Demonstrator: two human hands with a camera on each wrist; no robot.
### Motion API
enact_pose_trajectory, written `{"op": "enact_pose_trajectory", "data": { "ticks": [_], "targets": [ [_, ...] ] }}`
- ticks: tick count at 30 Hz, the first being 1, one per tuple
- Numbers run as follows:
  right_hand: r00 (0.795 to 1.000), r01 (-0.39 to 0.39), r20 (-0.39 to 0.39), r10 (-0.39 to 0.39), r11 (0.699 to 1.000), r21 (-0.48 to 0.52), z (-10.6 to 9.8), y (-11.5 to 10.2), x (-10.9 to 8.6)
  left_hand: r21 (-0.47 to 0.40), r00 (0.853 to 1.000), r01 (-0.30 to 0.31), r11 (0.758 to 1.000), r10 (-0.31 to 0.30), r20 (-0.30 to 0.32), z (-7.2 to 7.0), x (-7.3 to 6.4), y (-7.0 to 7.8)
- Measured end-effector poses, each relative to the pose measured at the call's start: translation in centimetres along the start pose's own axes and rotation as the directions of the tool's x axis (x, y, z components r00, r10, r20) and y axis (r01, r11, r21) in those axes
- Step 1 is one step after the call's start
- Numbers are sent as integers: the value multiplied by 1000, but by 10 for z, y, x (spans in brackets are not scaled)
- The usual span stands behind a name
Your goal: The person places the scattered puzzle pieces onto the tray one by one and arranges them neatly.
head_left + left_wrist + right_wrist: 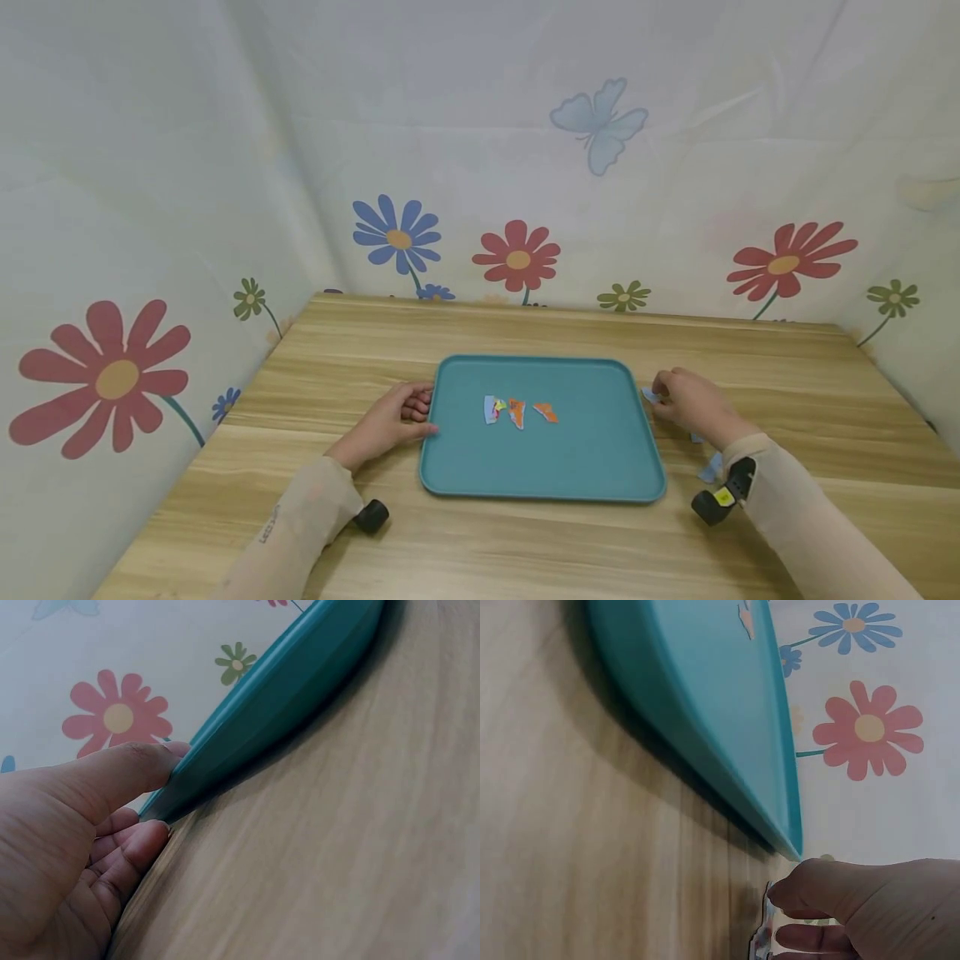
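Note:
A teal tray [540, 467] lies on the wooden table, with three torn-looking picture pieces on it: a light-blue one with red and yellow [491, 409], an orange strip [517, 413] and a smaller orange scrap [547, 412]. At the tray's left edge my left hand [390, 422] holds the rim, thumb [154, 766] on top and fingertips curled against the side. My right hand [693, 403] is just off the tray's right edge. Its thumb and fingers pinch a light-blue picture piece [650, 396], seen edge-on in the right wrist view [763, 930].
More light-blue pieces lie on the table right of the tray, one [711, 468] beside the right wrist and another [697, 437] partly under the forearm. A flower-printed curtain [465, 125] stands behind the table and along its left side. Both wrists wear black cameras.

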State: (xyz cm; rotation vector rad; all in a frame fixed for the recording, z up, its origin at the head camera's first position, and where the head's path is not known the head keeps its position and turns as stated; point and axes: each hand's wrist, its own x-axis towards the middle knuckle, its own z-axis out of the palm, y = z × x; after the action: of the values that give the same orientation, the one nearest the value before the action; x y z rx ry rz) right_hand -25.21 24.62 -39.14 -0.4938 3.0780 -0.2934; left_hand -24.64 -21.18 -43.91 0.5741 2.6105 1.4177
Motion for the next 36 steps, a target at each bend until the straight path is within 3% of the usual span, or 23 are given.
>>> {"op": "enact_pose_trajectory", "data": {
  "ticks": [6,10,13,16,36],
  "targets": [
    [999,-47,19,48,998,-37,4,3,0,-2,1000,-2,1000,2,-1,1,-2,4],
    [998,-51,17,52,998,-46,5,5,0,0,1000,11,1000,-11,10,-1,-5,20],
    [998,-56,26,57,998,-41,5,6,1,1,1000,15,1000,-15,15,-2,-4,17],
    [998,-59,33,60,998,-37,5,7,2,-3,1000,12,1000,-12,8,0,0,2],
    [996,-77,35,78,997,-30,4,2,-1,19,1000,17,1000,-17,9,0,0,4]
  ]
}}
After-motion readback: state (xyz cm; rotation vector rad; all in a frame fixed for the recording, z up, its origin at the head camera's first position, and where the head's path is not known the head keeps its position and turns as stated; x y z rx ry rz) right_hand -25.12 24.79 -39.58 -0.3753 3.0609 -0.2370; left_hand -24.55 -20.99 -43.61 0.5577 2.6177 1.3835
